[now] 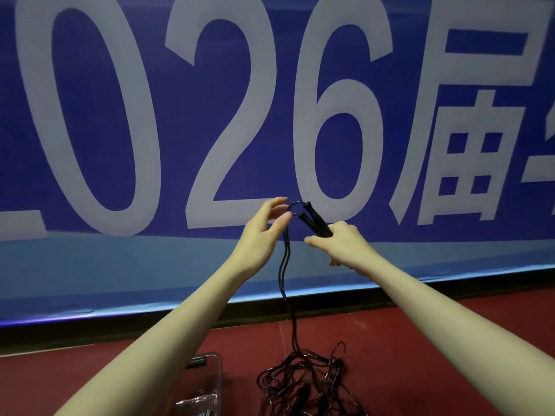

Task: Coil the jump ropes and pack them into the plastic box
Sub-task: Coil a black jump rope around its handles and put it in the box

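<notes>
Head: red floor [420, 355], blue banner [270, 115].

Even, soft indoor light with a bluish cast falls on the banner [210, 115]; no hard shadows show. A pale sheen runs along its lower edge. Wide-angle bending curves the far edges, and the whole view looks slightly soft.
</notes>
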The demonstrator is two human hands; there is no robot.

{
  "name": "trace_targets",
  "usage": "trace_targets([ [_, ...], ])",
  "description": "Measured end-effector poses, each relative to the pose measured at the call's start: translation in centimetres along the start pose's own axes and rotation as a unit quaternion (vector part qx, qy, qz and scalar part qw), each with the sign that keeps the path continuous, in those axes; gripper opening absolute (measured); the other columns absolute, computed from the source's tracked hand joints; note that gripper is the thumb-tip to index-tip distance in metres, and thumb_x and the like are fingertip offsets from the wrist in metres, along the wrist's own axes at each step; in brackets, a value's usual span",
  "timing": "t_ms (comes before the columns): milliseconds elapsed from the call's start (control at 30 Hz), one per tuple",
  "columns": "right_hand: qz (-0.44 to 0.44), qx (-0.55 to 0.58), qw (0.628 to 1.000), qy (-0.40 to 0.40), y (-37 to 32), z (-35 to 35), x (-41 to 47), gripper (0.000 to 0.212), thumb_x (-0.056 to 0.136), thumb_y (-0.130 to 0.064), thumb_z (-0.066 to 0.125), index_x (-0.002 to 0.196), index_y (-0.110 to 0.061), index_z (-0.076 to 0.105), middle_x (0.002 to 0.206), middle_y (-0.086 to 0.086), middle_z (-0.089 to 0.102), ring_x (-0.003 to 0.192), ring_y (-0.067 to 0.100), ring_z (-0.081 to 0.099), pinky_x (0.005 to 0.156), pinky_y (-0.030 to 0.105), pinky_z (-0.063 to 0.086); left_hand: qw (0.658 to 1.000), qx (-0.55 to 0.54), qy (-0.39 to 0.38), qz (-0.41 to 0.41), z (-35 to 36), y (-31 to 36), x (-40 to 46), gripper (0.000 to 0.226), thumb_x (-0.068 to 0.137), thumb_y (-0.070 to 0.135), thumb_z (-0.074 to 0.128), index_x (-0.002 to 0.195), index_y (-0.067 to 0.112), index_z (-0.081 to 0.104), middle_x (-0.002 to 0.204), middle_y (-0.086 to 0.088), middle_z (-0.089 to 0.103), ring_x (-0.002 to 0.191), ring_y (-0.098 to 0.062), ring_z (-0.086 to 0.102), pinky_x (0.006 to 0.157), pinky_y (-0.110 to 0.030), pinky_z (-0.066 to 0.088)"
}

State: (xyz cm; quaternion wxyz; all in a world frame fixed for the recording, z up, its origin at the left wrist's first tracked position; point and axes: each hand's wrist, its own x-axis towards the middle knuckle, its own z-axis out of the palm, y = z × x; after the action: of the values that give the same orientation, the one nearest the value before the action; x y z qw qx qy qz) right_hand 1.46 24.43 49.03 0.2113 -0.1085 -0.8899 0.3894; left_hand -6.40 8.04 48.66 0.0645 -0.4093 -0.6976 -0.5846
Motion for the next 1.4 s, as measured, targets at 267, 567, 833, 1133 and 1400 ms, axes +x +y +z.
trace_targets([
  [267, -0.033, -0.084, 0.993, -0.072, 0.0, 1.6, -0.7, 0.037, 0.080, -0.041, 0.073, 0.067, -0.014, 0.052, 0.057, -0.001, 0.045, 0.051, 0.018, 0.042, 0.053, 0.030, 0.039, 0.994, 0.106, 0.011, 0.023, 0.1, -0.3, -0.6, 0.016, 0.101, 0.027, 0.048, 0.104, 0.017, 0.061, 0.085, 0.002, 0.064, 0.066, 0.001, 0.054, 0.059, -0.013, 0.041],
  [567, -0.074, -0.151, 0.984, -0.051, -0.2, 2.1, -1.0, 0.025, 0.083, -0.031, 0.066, 0.078, -0.015, 0.048, 0.070, 0.002, 0.050, 0.057, 0.018, 0.044, 0.055, 0.030, 0.037, 0.984, 0.179, 0.003, -0.013, -1.0, -0.5, -0.4, 0.035, 0.102, 0.030, 0.043, 0.086, 0.004, 0.059, 0.065, -0.003, 0.049, 0.049, -0.007, 0.032, 0.046, -0.018, 0.028],
  [833, -0.131, -0.166, 0.976, -0.048, 1.4, 1.2, -0.8, 0.010, 0.094, -0.027, 0.056, 0.088, -0.020, 0.053, 0.066, -0.002, 0.051, 0.055, 0.015, 0.041, 0.054, 0.030, 0.033, 0.989, 0.133, -0.054, -0.035, -2.4, 0.0, 0.3, 0.034, 0.102, 0.032, 0.043, 0.093, 0.016, 0.072, 0.064, 0.009, 0.056, 0.047, -0.008, 0.034, 0.046, -0.018, 0.031],
  [1133, -0.049, 0.151, 0.982, -0.099, 1.3, 1.7, -0.4, 0.031, 0.096, -0.021, 0.060, 0.068, -0.016, 0.046, 0.056, -0.003, 0.039, 0.044, 0.009, 0.030, 0.044, 0.020, 0.027, 0.995, -0.045, -0.059, -0.061, -2.7, 0.4, 0.3, 0.028, 0.102, 0.029, 0.045, 0.113, 0.010, 0.061, 0.061, 0.010, 0.039, 0.056, -0.006, 0.038, 0.057, -0.019, 0.040],
  [1400, 0.033, 0.335, 0.942, 0.013, 1.6, -0.5, 0.6, 0.027, 0.098, -0.025, 0.057, 0.076, -0.011, 0.051, 0.056, -0.001, 0.042, 0.043, 0.010, 0.034, 0.040, 0.019, 0.026, 0.980, -0.034, -0.127, -0.150, -2.7, -2.8, -1.9, 0.029, 0.103, 0.027, 0.043, 0.082, 0.011, 0.055, 0.058, 0.007, 0.029, 0.054, -0.011, 0.026, 0.052, -0.019, 0.030],
])
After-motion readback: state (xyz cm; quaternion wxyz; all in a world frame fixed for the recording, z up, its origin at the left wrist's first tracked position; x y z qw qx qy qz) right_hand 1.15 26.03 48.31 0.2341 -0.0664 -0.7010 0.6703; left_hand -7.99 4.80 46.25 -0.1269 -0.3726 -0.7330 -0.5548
